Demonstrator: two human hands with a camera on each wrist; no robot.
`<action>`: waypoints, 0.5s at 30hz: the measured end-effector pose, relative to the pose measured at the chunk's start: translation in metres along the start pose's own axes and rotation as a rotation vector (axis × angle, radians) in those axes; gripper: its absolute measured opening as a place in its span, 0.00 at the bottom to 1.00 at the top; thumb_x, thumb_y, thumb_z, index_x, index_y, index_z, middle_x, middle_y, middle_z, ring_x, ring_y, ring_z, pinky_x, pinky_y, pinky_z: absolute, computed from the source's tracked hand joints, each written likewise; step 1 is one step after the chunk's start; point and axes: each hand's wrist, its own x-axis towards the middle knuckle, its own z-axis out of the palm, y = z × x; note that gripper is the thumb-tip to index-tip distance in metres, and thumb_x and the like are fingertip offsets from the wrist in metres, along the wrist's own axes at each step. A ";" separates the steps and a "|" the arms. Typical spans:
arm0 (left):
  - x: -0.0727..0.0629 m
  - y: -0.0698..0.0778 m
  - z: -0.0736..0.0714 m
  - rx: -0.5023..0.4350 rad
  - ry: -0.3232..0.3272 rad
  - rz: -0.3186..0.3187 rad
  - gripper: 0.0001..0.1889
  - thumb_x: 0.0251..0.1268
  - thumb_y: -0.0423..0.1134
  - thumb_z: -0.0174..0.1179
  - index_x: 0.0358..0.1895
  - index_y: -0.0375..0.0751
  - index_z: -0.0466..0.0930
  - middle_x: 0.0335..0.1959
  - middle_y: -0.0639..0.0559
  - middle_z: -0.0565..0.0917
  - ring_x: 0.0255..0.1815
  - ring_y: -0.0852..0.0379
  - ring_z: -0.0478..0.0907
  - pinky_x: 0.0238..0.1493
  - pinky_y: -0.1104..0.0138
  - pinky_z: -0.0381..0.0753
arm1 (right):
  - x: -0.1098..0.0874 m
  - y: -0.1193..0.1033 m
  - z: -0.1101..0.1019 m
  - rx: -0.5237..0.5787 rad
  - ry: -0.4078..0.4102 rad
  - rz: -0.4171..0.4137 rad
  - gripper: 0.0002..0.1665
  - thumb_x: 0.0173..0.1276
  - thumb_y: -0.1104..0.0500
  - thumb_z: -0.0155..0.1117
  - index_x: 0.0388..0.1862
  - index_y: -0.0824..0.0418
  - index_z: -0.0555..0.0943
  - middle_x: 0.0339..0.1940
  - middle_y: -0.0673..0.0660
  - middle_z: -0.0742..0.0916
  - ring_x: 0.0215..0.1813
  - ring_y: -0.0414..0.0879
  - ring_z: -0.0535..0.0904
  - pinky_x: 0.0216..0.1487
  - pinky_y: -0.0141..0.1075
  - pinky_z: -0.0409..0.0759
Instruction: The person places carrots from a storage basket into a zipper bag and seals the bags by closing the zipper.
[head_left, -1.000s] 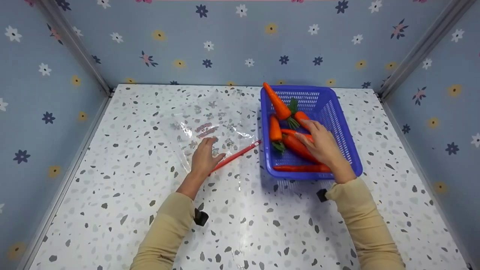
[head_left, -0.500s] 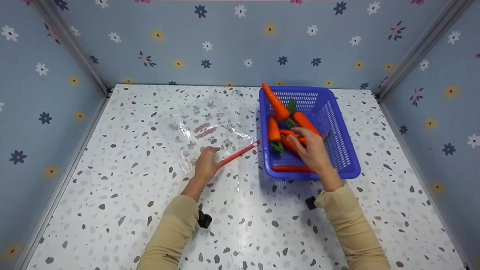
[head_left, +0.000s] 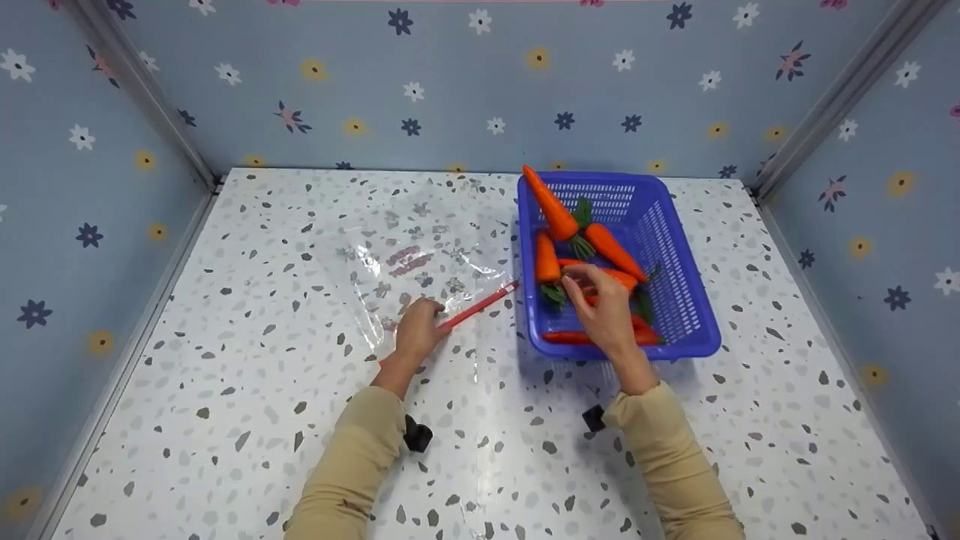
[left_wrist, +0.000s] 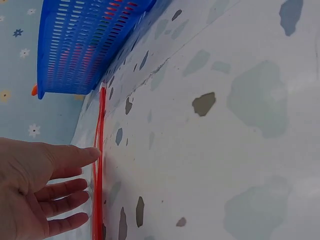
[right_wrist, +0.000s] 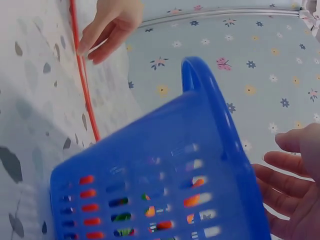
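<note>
A clear plastic zip bag (head_left: 420, 259) with a red zip edge (head_left: 484, 303) lies flat on the speckled table. My left hand (head_left: 418, 330) is over the near side of the bag. In the left wrist view, that thumb (left_wrist: 89, 156) reaches the red edge while the other fingers stretch out loosely below it. My right hand (head_left: 609, 311) hovers over the blue basket (head_left: 694, 300), fingers bent slightly and apart, with nothing gripped. Beneath it lie red chili peppers (head_left: 568, 337) and carrots, partly hidden by the hand. In the right wrist view, the right hand (right_wrist: 292, 185) appears beyond the basket rim.
Inside the basket, one carrot (head_left: 553, 206) leans with its tip over the back left corner. Another carrot (head_left: 615, 251) lies right of it, and a shorter one (head_left: 547, 256) by the left wall. Flowered panels (head_left: 450, 82) enclose the table at the back and sides.
My right hand has moved left and slightly toward me over the basket, uncovering a carrot on the right. The left hand has shifted slightly right and nearer, onto the bag's red edge.
</note>
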 end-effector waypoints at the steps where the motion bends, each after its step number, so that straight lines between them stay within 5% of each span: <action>1: 0.001 0.000 0.000 -0.001 -0.001 -0.008 0.17 0.52 0.33 0.62 0.47 0.33 0.74 0.43 0.42 0.75 0.47 0.47 0.71 0.51 0.60 0.68 | 0.000 -0.001 0.001 0.007 0.009 -0.002 0.11 0.62 0.61 0.58 0.41 0.66 0.79 0.34 0.53 0.84 0.33 0.45 0.79 0.33 0.34 0.78; 9: 0.004 0.002 0.003 0.001 0.013 -0.031 0.13 0.50 0.31 0.63 0.40 0.32 0.77 0.38 0.43 0.77 0.41 0.48 0.73 0.45 0.60 0.71 | 0.001 -0.035 0.003 0.072 0.087 -0.041 0.08 0.58 0.73 0.57 0.37 0.71 0.78 0.32 0.62 0.83 0.30 0.53 0.79 0.31 0.30 0.78; 15: 0.003 0.001 0.005 0.007 0.025 0.022 0.08 0.51 0.29 0.60 0.36 0.32 0.79 0.33 0.44 0.77 0.37 0.48 0.74 0.41 0.59 0.72 | 0.000 -0.046 0.010 0.105 0.102 0.013 0.08 0.60 0.71 0.57 0.38 0.72 0.78 0.33 0.63 0.83 0.31 0.54 0.79 0.32 0.32 0.78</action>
